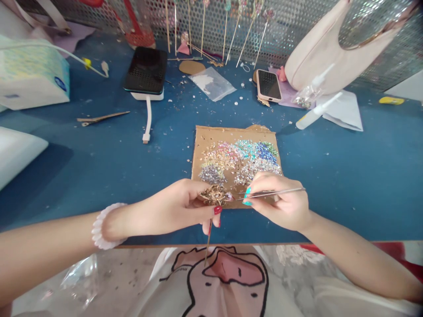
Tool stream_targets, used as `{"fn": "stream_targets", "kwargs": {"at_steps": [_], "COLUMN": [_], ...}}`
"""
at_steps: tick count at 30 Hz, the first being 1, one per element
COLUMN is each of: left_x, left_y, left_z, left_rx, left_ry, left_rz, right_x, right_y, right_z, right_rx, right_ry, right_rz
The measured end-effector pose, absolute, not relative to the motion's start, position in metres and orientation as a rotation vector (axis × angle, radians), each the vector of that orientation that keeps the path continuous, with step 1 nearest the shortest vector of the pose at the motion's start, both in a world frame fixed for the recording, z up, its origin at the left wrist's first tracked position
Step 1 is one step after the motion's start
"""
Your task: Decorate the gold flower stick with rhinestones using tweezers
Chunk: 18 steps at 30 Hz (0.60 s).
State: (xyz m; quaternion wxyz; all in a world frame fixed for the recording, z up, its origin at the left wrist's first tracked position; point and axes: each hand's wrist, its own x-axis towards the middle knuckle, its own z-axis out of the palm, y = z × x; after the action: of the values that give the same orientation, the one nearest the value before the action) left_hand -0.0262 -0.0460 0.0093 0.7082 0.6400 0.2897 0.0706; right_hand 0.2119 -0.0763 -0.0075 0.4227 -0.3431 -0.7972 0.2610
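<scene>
Between the thumb and fingers of my left hand (176, 206) is a hair stick, its gold filigree ornament (213, 194) uppermost and its thin shaft (208, 246) pointing down past the table edge. My right hand (280, 200) pinches a pair of metal tweezers (280, 191), with the tips pointing left, close beside a small pinkish piece (228, 197) at the ornament's right side. Whether the tips touch it I cannot tell. Under and beyond both hands lies a cardboard sheet (203, 136) bearing piles of small sparkling rhinestones (228, 154), sorted roughly by colour.
A dark phone (146, 69) rests on a white block with a short cable. Further right are a small plastic bag (213, 83), a pink-cased phone (269, 86) and a white tube (319, 110). A hair clip (102, 118) lies left. Several sticks stand against the perforated metal panel (211, 26).
</scene>
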Motion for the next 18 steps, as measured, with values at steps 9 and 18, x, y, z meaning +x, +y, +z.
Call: {"fn": "stream_targets", "kwargs": {"at_steps": [9, 18], "left_x": [-0.0264, -0.026], "left_y": [-0.0462, -0.047], "left_z": [0.0093, 0.0108], "left_rx": [1.397, 1.338], "left_ry": [0.634, 0.648], "left_rz": [0.161, 0.155], "right_x": [0.2123, 0.21], "right_y": [-0.0748, -0.0738], "right_z": [-0.0061, -0.0021], "right_rx": [-0.818, -0.822], "right_ry": [-2.058, -2.101], "right_rz": [0.629, 0.618]}}
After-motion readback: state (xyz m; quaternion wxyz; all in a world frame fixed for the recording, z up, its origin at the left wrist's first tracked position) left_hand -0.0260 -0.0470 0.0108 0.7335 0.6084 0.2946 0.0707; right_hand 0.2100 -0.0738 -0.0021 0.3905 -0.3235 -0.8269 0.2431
